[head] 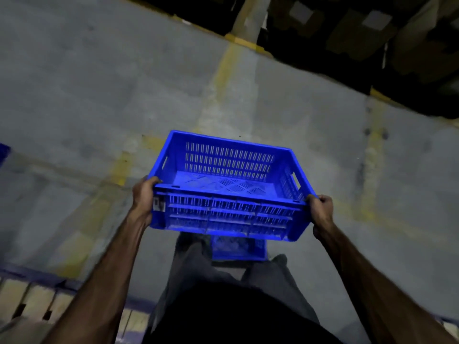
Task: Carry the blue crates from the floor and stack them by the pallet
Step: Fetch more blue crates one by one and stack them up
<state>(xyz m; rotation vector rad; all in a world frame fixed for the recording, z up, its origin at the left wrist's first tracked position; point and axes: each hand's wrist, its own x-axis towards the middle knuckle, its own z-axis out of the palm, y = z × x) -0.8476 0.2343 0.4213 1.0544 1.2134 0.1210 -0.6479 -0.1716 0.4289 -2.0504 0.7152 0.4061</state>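
Note:
I hold an empty blue crate (228, 189) with slotted walls in front of me, lifted above the grey floor. My left hand (144, 199) grips its near left corner and my right hand (320, 212) grips its near right corner. Below it, partly hidden by the held crate and my legs, another blue crate (238, 247) sits on the floor. A wooden pallet (29, 299) with a blue edge lies at the lower left.
Faded yellow lines (223, 78) cross the concrete floor. Dark racking with cardboard boxes (372, 33) runs along the top right. A sliver of something blue (3, 152) shows at the left edge.

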